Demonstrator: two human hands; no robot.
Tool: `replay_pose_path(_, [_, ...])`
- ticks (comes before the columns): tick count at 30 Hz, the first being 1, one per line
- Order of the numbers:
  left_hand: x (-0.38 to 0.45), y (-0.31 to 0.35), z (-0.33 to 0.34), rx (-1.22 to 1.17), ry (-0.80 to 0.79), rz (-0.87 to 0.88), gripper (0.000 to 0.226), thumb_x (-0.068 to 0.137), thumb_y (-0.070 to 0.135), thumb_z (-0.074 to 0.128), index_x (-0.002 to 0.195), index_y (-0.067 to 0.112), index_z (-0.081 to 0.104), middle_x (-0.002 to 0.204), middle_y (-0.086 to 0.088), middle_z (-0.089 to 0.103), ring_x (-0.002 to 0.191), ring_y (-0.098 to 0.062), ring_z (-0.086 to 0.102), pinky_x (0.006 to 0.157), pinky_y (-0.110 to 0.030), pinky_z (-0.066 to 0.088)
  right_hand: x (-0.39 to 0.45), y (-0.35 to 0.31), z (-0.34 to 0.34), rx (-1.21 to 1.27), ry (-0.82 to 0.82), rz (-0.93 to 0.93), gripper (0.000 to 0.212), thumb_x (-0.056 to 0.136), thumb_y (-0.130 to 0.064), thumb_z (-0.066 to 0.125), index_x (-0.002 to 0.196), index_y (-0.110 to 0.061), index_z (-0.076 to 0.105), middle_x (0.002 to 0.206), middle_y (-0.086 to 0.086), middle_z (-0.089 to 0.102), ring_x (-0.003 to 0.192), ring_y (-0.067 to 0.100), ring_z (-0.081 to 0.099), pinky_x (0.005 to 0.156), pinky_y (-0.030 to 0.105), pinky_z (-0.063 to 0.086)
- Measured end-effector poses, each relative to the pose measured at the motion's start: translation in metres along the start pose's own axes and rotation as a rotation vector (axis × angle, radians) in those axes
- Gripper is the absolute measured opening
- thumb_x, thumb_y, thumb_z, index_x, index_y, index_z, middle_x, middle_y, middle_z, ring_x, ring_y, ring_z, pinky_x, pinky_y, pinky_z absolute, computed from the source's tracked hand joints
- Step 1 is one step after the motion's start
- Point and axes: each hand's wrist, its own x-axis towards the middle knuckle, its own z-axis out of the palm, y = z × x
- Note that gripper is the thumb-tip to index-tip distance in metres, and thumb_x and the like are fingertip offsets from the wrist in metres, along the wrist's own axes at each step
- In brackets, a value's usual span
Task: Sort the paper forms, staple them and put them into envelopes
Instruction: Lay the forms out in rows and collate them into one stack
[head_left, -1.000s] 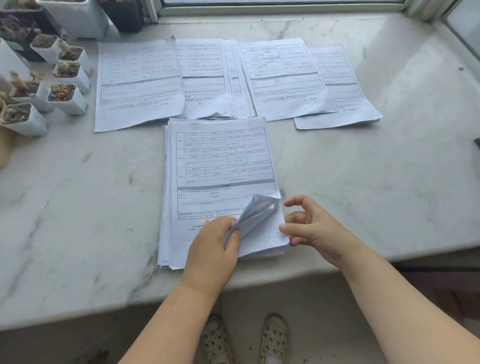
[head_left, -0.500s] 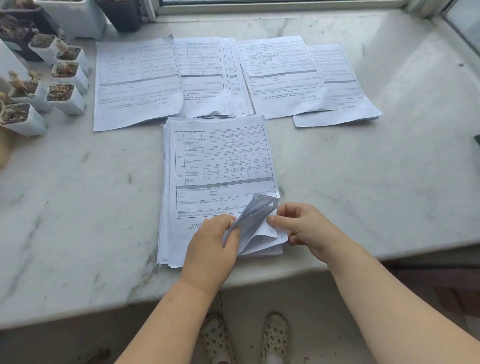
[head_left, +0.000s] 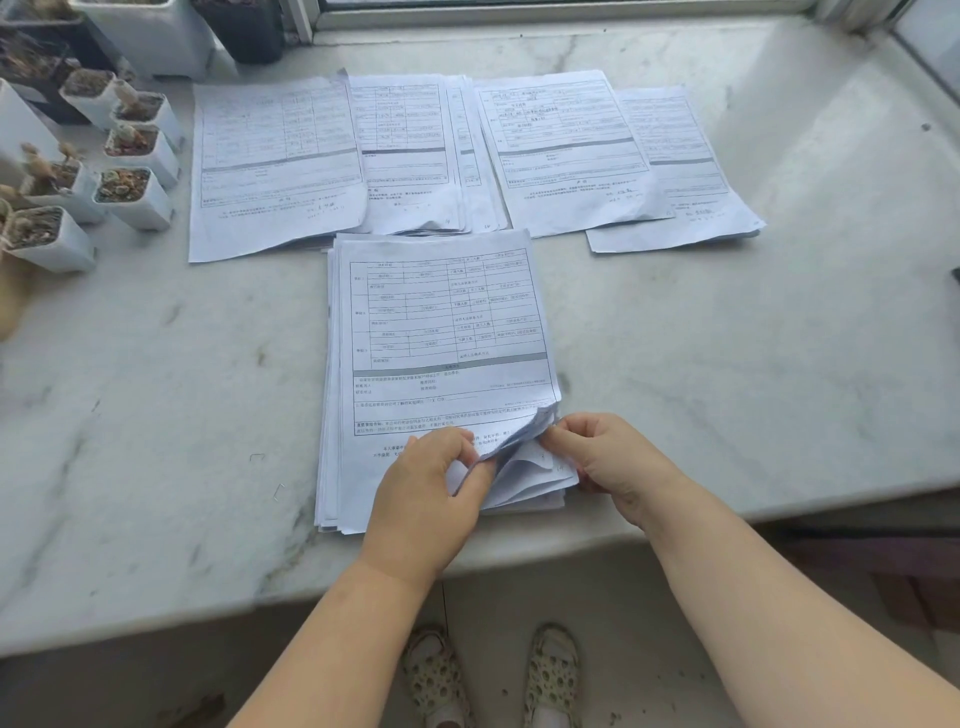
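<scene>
The counter is polished pale marble, smooth and faintly glossy with grey veining. The forms are thin matt white printed paper, curled at one lifted corner. Small pots along the left edge look like smooth white plastic.

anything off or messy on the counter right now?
Minor things only. Two loose staples lie on the marble counter left of the near stack. That stack's near-right corner is curled up, left hand and right hand pinching its sheets. The far piles overlap unevenly. Nothing spilled.
</scene>
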Motion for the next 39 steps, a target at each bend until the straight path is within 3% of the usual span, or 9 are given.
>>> replay_pose_path(3, [-0.001, 0.000, 0.000, 0.012, 0.000, 0.004, 0.021, 0.082, 0.035, 0.071, 0.073, 0.021, 0.058, 0.092, 0.027, 0.060, 0.096, 0.007, 0.051, 0.077, -0.002, 0.032, 0.001, 0.000, 0.000, -0.005, -0.001, 0.002, 0.024, 0.092, -0.031, 0.066, 0.082, -0.010, 0.062, 0.057, -0.006, 0.055, 0.042, 0.001, 0.043, 0.043, 0.009, 0.031])
replay_pose_path(8, [-0.001, 0.001, 0.000, -0.002, -0.005, 0.022, 0.022, 0.081, 0.033, 0.073, 0.073, 0.019, 0.058, 0.092, 0.020, 0.061, 0.095, 0.007, 0.050, 0.086, -0.006, 0.032, 0.000, -0.001, 0.001, -0.011, 0.004, 0.008, 0.029, 0.090, -0.034, 0.067, 0.072, -0.014, 0.059, 0.054, -0.009, 0.055, 0.044, 0.001, 0.044, 0.045, 0.011, 0.031])
replay_pose_path(12, [0.001, 0.000, 0.003, -0.013, 0.006, 0.023, 0.025, 0.088, 0.030, 0.058, 0.070, 0.013, 0.053, 0.081, 0.004, 0.061, 0.083, -0.012, 0.054, 0.083, -0.026, 0.039, -0.002, -0.002, 0.001, 0.006, 0.017, 0.004, 0.030, 0.088, -0.037, 0.069, 0.081, -0.008, 0.068, 0.070, 0.001, 0.064, 0.063, 0.012, 0.052, 0.066, 0.026, 0.037])
replay_pose_path(16, [0.002, 0.000, 0.005, 0.019, 0.046, 0.011, 0.029, 0.093, 0.021, 0.056, 0.066, 0.020, 0.045, 0.068, 0.007, 0.049, 0.076, -0.021, 0.048, 0.065, -0.028, 0.036, -0.005, -0.007, -0.003, 0.004, 0.031, 0.049, 0.038, 0.094, -0.045, 0.057, 0.080, -0.011, 0.068, 0.067, 0.006, 0.053, 0.049, 0.012, 0.037, 0.059, 0.026, 0.030])
replay_pose_path(20, [0.003, 0.001, 0.004, 0.025, 0.049, 0.011, 0.031, 0.094, 0.025, 0.052, 0.064, 0.026, 0.041, 0.065, 0.009, 0.046, 0.072, -0.017, 0.045, 0.060, -0.019, 0.030, -0.013, -0.014, -0.017, 0.043, -0.059, 0.013, 0.013, 0.093, -0.015, 0.060, 0.091, -0.011, 0.073, 0.050, -0.015, 0.055, 0.051, 0.013, 0.032, 0.054, 0.025, 0.026])
replay_pose_path(26, [0.000, 0.002, 0.006, 0.012, 0.032, 0.063, 0.039, 0.071, 0.062, 0.052, 0.068, 0.024, 0.054, 0.085, 0.015, 0.059, 0.093, 0.002, 0.052, 0.087, -0.023, 0.039, -0.010, -0.017, -0.016, -0.070, -0.075, -0.021, 0.019, 0.088, -0.007, 0.066, 0.098, -0.020, 0.075, 0.048, -0.014, 0.047, 0.053, 0.011, 0.031, 0.053, 0.022, 0.026])
replay_pose_path(31, [0.003, -0.006, 0.008, 0.023, 0.046, 0.080, 0.021, 0.083, 0.035, 0.053, 0.072, 0.017, 0.057, 0.082, 0.012, 0.059, 0.084, -0.010, 0.053, 0.079, -0.030, 0.041, -0.009, -0.019, -0.019, -0.050, -0.076, -0.036, 0.022, 0.085, 0.004, 0.063, 0.095, -0.014, 0.069, 0.055, -0.008, 0.048, 0.047, 0.010, 0.037, 0.049, 0.020, 0.030])
replay_pose_path(35, [0.004, -0.001, 0.007, 0.021, 0.066, 0.045, 0.025, 0.086, 0.036, 0.047, 0.067, 0.021, 0.045, 0.068, 0.010, 0.047, 0.075, -0.017, 0.047, 0.065, -0.027, 0.031, -0.008, -0.019, -0.015, -0.050, -0.021, -0.092, 0.020, 0.083, 0.006, 0.064, 0.088, -0.014, 0.062, 0.059, -0.002, 0.049, 0.046, 0.010, 0.039, 0.048, 0.018, 0.034])
replay_pose_path(39, [-0.001, 0.000, 0.005, -0.027, 0.048, 0.078, 0.035, 0.075, 0.056, 0.057, 0.077, 0.021, 0.062, 0.085, 0.018, 0.060, 0.092, 0.003, 0.052, 0.089, -0.025, 0.039, -0.006, -0.028, -0.005, -0.005, 0.036, -0.163, 0.020, 0.087, 0.003, 0.062, 0.088, -0.017, 0.058, 0.061, -0.001, 0.052, 0.043, 0.002, 0.041, 0.048, 0.012, 0.033])
